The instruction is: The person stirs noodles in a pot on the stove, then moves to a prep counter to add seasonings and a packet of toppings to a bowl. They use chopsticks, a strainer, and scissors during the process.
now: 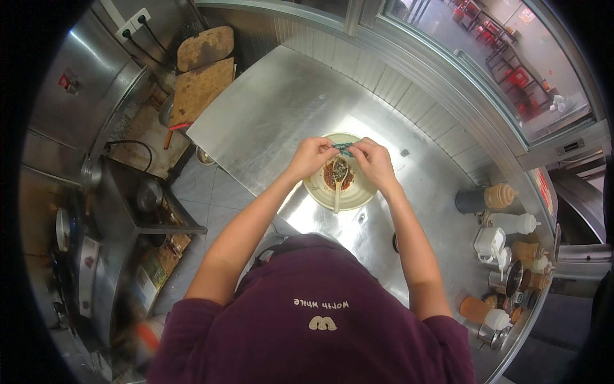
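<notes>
A small green packet (342, 147) is pinched between the fingertips of both hands, above the far side of a large pale bowl (314, 194). My left hand (312, 156) grips its left end and my right hand (373, 161) its right end. Whether the packet is torn cannot be told. In the bowl, a pale spoon (338, 189) lies with its handle towards me, its scoop full of dark bits. Around the scoop spreads a reddish-brown sauce (348, 181) with small pieces in it. The bowl stands on a stainless steel table (254, 125).
Squeeze bottles (472, 309), a white lidded jug (489, 242) and metal containers (500, 281) line the table's right side. Wooden boards (204, 86) lean beyond its left edge. A dark metal stand with a pan (149, 194) is at the left. A tiled wall (383, 86) borders the far side.
</notes>
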Demonstrator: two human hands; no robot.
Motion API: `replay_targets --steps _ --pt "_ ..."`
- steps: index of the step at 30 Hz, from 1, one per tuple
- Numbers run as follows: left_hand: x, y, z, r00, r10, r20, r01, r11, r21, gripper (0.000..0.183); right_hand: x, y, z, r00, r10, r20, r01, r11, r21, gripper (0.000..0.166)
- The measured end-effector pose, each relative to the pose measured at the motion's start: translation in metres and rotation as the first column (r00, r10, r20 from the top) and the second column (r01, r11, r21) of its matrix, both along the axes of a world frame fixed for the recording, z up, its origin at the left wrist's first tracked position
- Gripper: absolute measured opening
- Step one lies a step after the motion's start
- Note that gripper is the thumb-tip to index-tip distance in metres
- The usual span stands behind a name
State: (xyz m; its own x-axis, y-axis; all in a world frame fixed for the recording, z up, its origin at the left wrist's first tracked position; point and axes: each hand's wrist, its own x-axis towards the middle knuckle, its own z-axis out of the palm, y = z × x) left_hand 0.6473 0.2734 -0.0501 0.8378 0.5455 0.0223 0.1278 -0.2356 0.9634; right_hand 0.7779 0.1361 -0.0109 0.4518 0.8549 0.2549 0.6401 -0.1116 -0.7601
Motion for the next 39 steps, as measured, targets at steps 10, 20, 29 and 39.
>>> replay_targets --steps 10,20,29,39 --pt "0.003 0.004 0.011 0.998 -0.027 -0.063 0.026 1.000 -0.016 0.017 0.003 0.003 -0.005 0.996 0.007 -0.083 -0.005 1.000 0.023 0.014" --pt "-0.001 0.007 0.005 0.998 -0.062 -0.018 0.058 0.984 -0.167 0.018 0.005 0.012 0.010 0.993 0.061 -0.103 -0.062 0.998 -0.006 0.015" --pt "0.002 0.005 0.004 0.999 -0.036 0.000 0.036 0.997 -0.069 0.016 0.009 0.010 0.000 0.953 0.003 -0.303 0.002 1.000 0.016 0.017" --pt "0.002 0.003 0.004 0.998 -0.064 -0.026 0.059 0.987 -0.147 0.018 0.003 0.011 0.009 0.969 0.025 -0.246 -0.024 1.000 0.007 0.015"
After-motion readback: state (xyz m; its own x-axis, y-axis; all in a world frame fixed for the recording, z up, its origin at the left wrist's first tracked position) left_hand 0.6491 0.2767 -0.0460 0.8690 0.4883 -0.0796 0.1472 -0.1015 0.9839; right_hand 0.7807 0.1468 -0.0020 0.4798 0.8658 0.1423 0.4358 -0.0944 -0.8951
